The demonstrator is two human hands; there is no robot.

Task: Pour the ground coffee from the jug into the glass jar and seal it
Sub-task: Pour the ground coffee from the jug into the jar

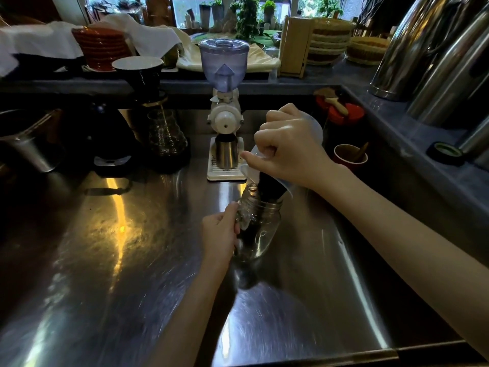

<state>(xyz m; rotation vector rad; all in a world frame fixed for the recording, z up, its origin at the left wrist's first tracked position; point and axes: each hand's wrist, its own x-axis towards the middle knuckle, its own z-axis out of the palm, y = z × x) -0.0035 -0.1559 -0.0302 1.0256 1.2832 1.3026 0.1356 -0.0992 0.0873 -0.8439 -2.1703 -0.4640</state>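
**Mia:** Why does the left hand (221,235) hug the glass jar (260,229)?

**Dad:** Its fingers are curled around the jar's left side so the jar does not slide on the shiny steel counter (119,260). The jar leans a bit, with its open mouth turned up toward the jug.

**Mia:** And the ground coffee (268,190)?

**Dad:** It is the dark stuff sliding out of the clear jug (264,170), right into the jar's mouth. The jug is tipped steeply and its lip sits just at the rim, so I think little will spill.

**Mia:** What does the right hand (288,149) do?

**Dad:** It is closed tight on the jug, holding it from above.

**Mia:** Where is the lid?

**Dad:** I cannot see one. The sealing comes later, I guess. The grinder (225,107) stands behind them.
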